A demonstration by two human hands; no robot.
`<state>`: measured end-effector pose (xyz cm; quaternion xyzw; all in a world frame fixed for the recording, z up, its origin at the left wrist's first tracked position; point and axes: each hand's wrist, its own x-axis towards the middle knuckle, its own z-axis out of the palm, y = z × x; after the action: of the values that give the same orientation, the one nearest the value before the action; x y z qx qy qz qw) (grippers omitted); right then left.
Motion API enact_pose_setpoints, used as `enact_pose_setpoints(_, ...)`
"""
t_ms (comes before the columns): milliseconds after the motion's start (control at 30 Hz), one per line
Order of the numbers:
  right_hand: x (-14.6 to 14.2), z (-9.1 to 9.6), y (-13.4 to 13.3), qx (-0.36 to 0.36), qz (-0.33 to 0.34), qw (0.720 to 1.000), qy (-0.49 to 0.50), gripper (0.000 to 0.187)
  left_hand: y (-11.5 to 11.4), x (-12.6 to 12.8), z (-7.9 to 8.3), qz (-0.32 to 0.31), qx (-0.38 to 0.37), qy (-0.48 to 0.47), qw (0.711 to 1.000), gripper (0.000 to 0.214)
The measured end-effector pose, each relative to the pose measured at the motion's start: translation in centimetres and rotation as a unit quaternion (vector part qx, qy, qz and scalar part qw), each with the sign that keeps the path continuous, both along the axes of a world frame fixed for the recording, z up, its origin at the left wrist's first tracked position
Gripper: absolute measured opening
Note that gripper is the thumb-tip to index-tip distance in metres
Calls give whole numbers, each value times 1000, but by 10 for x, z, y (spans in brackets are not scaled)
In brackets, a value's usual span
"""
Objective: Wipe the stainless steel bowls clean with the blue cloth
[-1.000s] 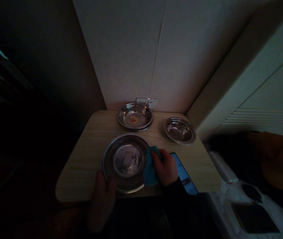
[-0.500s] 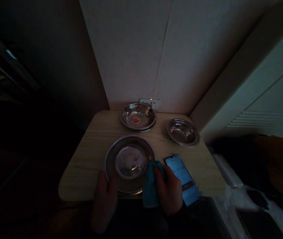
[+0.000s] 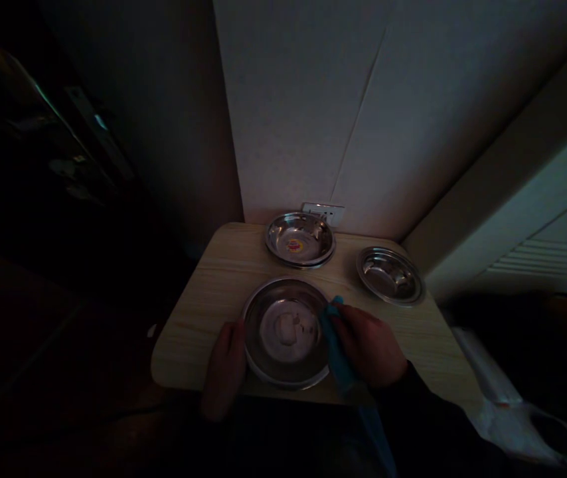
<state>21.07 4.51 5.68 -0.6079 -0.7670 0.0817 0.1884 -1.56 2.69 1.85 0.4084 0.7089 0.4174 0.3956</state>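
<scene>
A round steel plate [image 3: 269,362] with a raised rim lies near the front edge of the small table, a pale label-like patch on its middle. My left hand [image 3: 226,368] is closed on the plate's left rim, thumb uppermost. On the right side, my right hand [image 3: 370,345] pinches a teal cloth [image 3: 339,362] against the plate's rim. The cloth hangs down past the table edge towards me. The dim light hides the fingertips under the rim.
Stacked steel dishes [image 3: 299,244], the top one with a coloured sticker, stand at the back of the wooden table [image 3: 194,318]. More stacked steel bowls [image 3: 390,275] sit at the right. A wall socket [image 3: 326,212] is behind; a white appliance [image 3: 517,425] stands at lower right.
My right hand has moved up along the plate's right rim with the cloth. The view has swung left, so things sit further right. My right hand and sleeve now cover the phone's spot.
</scene>
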Motion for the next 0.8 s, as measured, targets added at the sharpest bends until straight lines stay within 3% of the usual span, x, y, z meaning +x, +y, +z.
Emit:
enact_pose_setpoints(133, -9, 10, 8, 125, 38, 991, -29, 28, -1, 0, -8, 14, -9, -9, 1000, 35)
enact_pose_setpoints(300, -20, 20, 18, 135, 78, 986, -61, 29, -7, 3, -4, 18, -2, -13, 1000, 34)
enact_pose_setpoints(367, -26, 22, 20, 96, 108, 988, -58, 32, -7, 5, -4, 9, 5, -29, 1000, 34)
enact_pose_setpoints(467, -42, 21, 26, -23, 138, 987, -83, 39, -8, 8, -4, 2, 7, -53, 999, 35)
enact_pose_setpoints(567, -64, 15, 39, -117, 144, 975, -120, 32, -7, 8, -5, -8, 0, -59, 998, 35)
enact_pose_setpoints(700, -89, 1, 51, -164, 184, 960, -133, 25, -6, 9, -6, -15, 4, -51, 999, 33)
enact_pose_setpoints(800, -92, -2, 43, -199, 228, 944, -131, 27, -6, 12, -6, -2, 3, -45, 999, 34)
